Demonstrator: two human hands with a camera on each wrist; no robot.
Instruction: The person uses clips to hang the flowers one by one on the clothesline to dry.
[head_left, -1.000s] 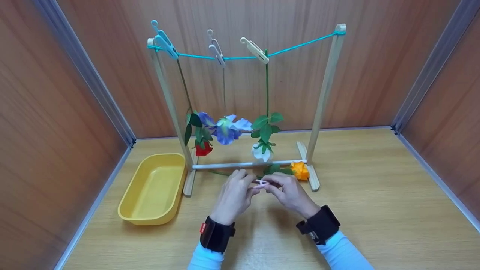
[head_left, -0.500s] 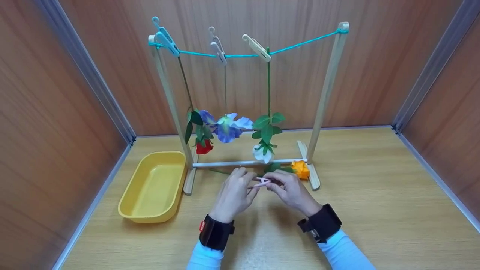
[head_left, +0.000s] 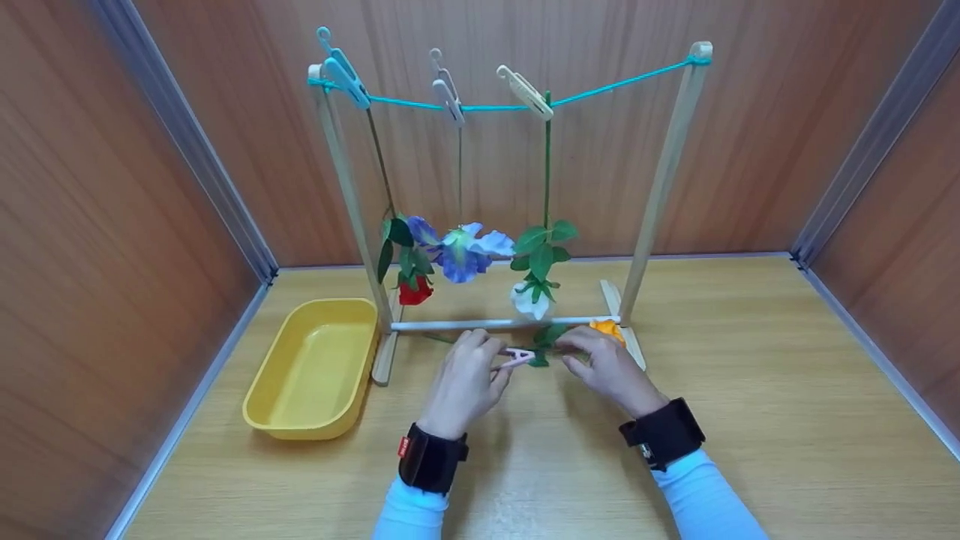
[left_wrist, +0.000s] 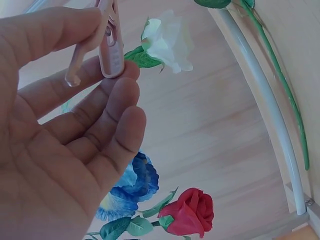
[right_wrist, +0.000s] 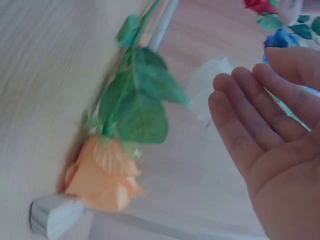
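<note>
A pale pink clothespin (left_wrist: 111, 50) is pinched between the thumb and fingers of my left hand (head_left: 461, 382), its hook end pointing off beside the thumb. My right hand (head_left: 611, 371) is apart from it, fingers loosely bent with nothing between them. An orange rose (right_wrist: 102, 172) with green leaves lies on the table by the rack's right foot, partly hidden behind the right hand in the head view. From the blue cord (head_left: 495, 108) hang a red rose (head_left: 415, 290), a blue flower (head_left: 461, 253) and a white rose (head_left: 530, 300), heads down, each under a clothespin.
A wooden rack (head_left: 667, 172) with two posts and a low white bar (head_left: 480, 325) carries the cord. The yellow tub (head_left: 311, 367) stands against its left foot. Wood-grain walls (head_left: 892, 247) enclose the table at the back and sides.
My right hand has let go of the clothespin and moved right, now overlapping the orange rose. The left hand keeps the clothespin. The head view has shifted slightly.
</note>
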